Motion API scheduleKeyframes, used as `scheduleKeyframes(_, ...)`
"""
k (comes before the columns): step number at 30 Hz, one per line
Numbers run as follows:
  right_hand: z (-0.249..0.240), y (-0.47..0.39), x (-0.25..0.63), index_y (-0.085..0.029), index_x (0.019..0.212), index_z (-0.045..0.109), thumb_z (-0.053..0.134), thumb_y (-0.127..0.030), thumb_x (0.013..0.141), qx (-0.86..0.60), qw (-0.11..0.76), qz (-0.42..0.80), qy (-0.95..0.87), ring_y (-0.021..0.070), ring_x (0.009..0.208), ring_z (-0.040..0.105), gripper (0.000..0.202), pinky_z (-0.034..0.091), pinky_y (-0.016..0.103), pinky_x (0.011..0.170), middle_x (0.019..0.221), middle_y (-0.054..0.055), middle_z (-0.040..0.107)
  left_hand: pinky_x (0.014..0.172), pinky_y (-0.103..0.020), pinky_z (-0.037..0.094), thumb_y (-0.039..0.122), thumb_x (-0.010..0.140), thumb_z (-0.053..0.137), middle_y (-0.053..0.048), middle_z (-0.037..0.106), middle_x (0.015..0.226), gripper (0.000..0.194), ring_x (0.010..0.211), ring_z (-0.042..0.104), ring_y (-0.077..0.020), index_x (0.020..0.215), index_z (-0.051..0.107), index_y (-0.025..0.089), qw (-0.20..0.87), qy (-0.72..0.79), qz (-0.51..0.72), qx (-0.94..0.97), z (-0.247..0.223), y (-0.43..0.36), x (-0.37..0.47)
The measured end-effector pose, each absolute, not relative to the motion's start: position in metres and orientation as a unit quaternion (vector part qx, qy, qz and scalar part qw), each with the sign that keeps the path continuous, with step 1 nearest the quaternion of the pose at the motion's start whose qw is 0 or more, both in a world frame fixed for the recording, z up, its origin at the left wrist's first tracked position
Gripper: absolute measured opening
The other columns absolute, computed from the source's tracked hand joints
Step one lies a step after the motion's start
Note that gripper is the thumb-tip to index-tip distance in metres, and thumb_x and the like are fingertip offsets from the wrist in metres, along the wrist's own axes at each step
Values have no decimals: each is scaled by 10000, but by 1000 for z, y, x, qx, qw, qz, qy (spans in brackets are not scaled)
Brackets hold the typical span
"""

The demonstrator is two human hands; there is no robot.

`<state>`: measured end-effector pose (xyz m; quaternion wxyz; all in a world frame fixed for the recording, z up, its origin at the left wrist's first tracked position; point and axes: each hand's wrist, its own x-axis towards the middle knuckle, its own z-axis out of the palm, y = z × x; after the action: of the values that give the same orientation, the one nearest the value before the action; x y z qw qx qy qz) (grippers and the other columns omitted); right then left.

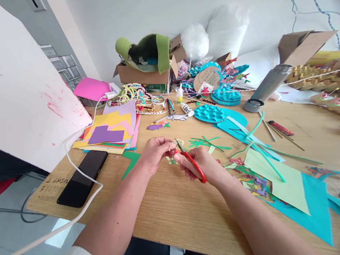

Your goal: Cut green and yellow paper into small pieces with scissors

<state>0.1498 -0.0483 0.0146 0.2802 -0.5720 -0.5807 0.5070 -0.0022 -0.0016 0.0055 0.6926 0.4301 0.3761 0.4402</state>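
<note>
In the middle of the head view, my right hand point(204, 161) grips red-handled scissors point(197, 166), blades pointing up and away. My left hand point(158, 153) is closed in a pinch beside the blade tips. A small pale strip point(180, 142), seemingly paper, shows at its fingertips; its outline is partly hidden by the fingers and blades. Several tiny pale green cuttings point(170, 160) lie on the table just under both hands. Narrow green paper strips point(207, 141) are scattered a little beyond my right hand.
Coloured paper sheets point(105, 134) and a black phone point(83, 178) lie left, crossed by a white cable point(78, 167). Behind are glue bottles point(187, 109) and a blue-painted egg-carton disc point(208, 114). Right are a grey tumbler point(266, 88), light green paper point(283, 179) and paper scraps point(259, 184).
</note>
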Motion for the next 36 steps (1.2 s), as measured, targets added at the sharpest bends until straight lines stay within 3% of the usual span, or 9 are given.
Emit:
scheduleKeyframes(13,17,-49,149,-156,490,540,685,-642,684,-575,276,505,-581,105,344,504,543,341,192,337,403,-3,530,557,-221,424,196,579,698,19,604,544,83,521,519,-81,624,671,131,653,389,445,474,3,1,-4)
scheduleKeyframes(21,15,-49,150,-161,477,542,689,-627,687,-573,282,503,-583,113,329,494,532,335,203,331,390,-5,533,583,-253,456,199,557,716,-53,709,730,115,597,609,-126,629,659,130,681,380,432,452,4,2,-4)
scheduleKeyframes(36,15,-50,149,-159,476,545,717,-609,663,-568,316,502,-571,97,308,468,516,308,184,307,383,1,529,617,-255,466,202,572,762,-39,682,599,140,574,610,-120,646,698,102,726,350,427,410,4,3,-5)
